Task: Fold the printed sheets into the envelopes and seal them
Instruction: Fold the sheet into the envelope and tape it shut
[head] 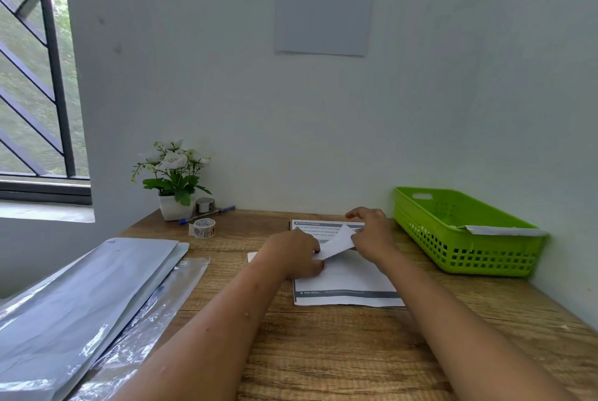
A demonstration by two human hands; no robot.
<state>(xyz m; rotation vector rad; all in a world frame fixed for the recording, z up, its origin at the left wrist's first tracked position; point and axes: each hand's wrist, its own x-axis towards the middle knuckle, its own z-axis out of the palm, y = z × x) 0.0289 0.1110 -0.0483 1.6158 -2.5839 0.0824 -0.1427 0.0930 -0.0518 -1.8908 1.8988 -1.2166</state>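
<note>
My corner by the window
A wood-grain brown worktop [323, 352] meets a plain pale wall [226, 77] before me; daylight enters at my left through a dark-barred window [32, 83].

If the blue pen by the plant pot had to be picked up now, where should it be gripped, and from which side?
Best pinch the blue pen across the right half of its barrel, from above. It lies flat on the table, and the tape roll and plant pot crowd its left end.
</note>
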